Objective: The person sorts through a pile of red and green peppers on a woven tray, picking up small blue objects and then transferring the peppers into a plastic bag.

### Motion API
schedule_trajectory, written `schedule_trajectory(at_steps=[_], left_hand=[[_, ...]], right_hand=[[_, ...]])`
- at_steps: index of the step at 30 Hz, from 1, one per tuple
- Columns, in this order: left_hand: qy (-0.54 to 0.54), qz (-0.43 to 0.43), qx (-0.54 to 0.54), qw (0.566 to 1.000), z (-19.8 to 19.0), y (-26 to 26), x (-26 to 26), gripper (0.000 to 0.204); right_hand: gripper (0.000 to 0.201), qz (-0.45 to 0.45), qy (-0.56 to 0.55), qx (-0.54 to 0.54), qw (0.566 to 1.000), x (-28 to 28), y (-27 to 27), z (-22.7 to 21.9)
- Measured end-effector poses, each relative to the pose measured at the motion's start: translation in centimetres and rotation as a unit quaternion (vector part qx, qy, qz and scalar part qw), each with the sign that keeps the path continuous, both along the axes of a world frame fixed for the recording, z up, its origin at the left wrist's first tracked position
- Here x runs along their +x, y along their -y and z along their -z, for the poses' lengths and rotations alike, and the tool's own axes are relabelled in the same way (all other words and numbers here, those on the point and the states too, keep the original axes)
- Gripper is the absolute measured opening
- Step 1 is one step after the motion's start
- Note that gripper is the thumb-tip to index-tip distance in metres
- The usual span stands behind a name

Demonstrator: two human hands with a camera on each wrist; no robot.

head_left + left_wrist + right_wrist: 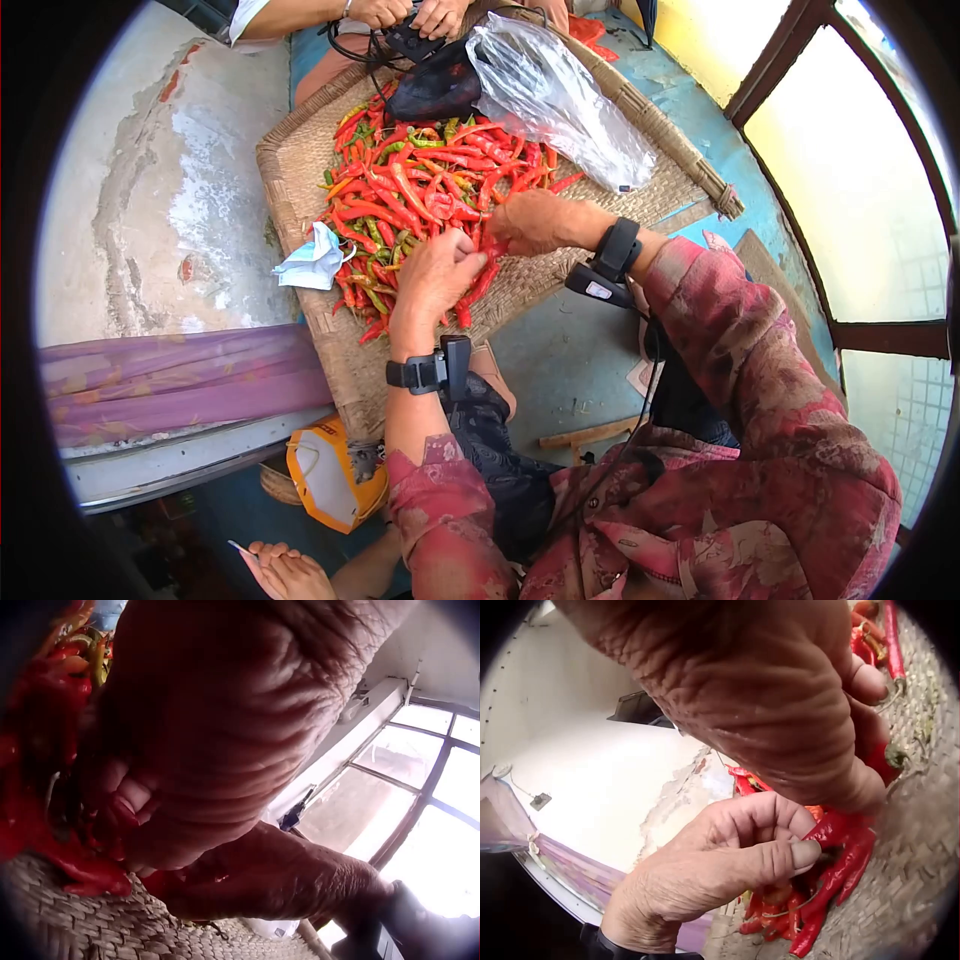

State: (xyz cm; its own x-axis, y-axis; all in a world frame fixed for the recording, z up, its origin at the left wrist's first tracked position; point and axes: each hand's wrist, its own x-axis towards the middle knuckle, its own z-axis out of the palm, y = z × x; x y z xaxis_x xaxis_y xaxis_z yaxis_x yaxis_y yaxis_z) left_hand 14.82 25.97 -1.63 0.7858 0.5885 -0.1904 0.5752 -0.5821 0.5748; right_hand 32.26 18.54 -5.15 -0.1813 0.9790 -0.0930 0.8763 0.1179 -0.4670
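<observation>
A heap of red chili peppers (405, 185), mixed with some green and orange ones, lies on a woven tray (520, 292). At its near edge my left hand (432, 278) pinches a red chili pepper (831, 827) between thumb and curled fingers. My right hand (540, 222) comes in from the right, close beside the left. Its fingers curl round a red chili pepper (882, 760) whose green stem end shows in the right wrist view. More red peppers (780, 911) lie just below the left thumb.
A clear plastic bag (560, 100) and a dark bag (435, 95) lie on the tray's far side. A blue face mask (312, 260) rests at its left edge. Another person's hands (410, 15) hold a black device opposite; another hand (295, 575) shows lower left, near a yellow bag (340, 480).
</observation>
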Motion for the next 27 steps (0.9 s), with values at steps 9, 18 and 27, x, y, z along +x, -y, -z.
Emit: schedule_trajectory(at_steps=[9,18,27], left_hand=[[-0.036,-0.014,0.245,0.969,-1.6,-1.3,-3.9,0.026],[-0.05,-0.021,0.297,0.953,-0.3,-1.6,-2.9,0.015],[0.121,-0.076,0.23,0.963,-1.1,-2.7,-1.2,0.009]], right_hand=[[0.02,0.229,-0.086,0.253,0.936,3.0,-2.3,-1.7],[0.016,-0.043,-0.024,0.029,0.998,-5.4,-1.2,1.9],[0.012,-0.082,0.008,0.098,0.992,-4.1,-0.4,2.8]])
